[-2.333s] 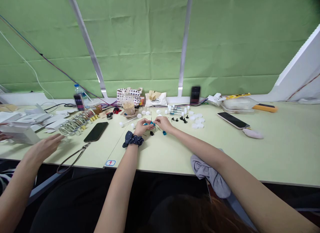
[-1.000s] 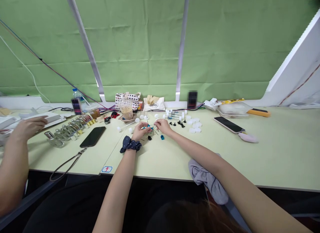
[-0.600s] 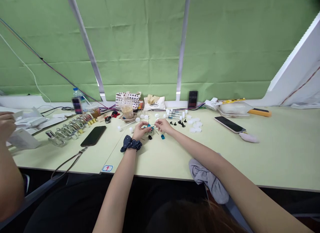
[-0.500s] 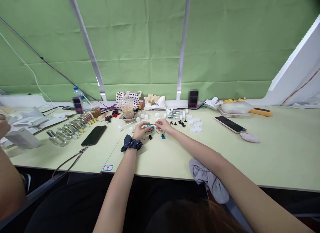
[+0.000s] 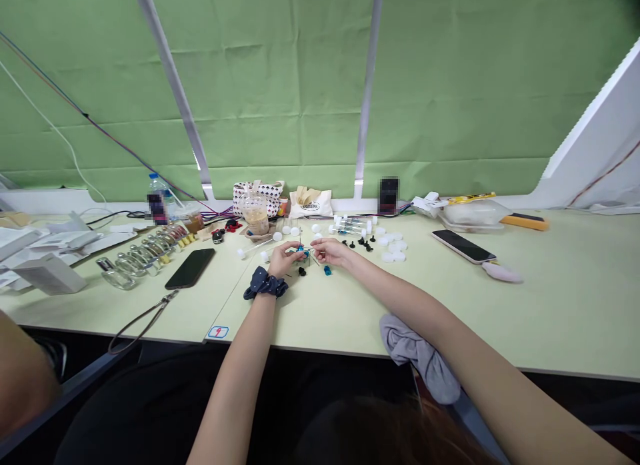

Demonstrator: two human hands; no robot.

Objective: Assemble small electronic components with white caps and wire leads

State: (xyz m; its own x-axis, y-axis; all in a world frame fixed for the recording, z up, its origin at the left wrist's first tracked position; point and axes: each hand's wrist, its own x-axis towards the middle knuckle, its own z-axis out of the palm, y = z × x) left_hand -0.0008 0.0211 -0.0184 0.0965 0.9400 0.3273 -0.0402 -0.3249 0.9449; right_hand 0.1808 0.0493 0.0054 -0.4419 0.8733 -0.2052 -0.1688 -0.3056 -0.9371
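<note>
My left hand (image 5: 283,258), with a dark scrunchie (image 5: 265,283) on its wrist, pinches a small blue part (image 5: 301,250) over the pale green table (image 5: 550,312). My right hand (image 5: 333,251) is closed in a pinch on a thin needle-like piece that meets the blue part. Between and below the hands lie a loose blue part (image 5: 327,270) and a small black piece (image 5: 301,272).
White caps (image 5: 393,244), black stoppers (image 5: 364,243) and syringes (image 5: 353,224) lie behind my hands. A black phone (image 5: 191,268) and glass bottles (image 5: 143,255) sit left; another phone (image 5: 463,245) right. A grey cloth (image 5: 419,358) hangs at the near edge. Another person's arm (image 5: 23,378) is at far left.
My hands stayed together pinching the blue part, shifting only slightly. The other person's hand at the left has drawn back from the boxes and bottles out of view.
</note>
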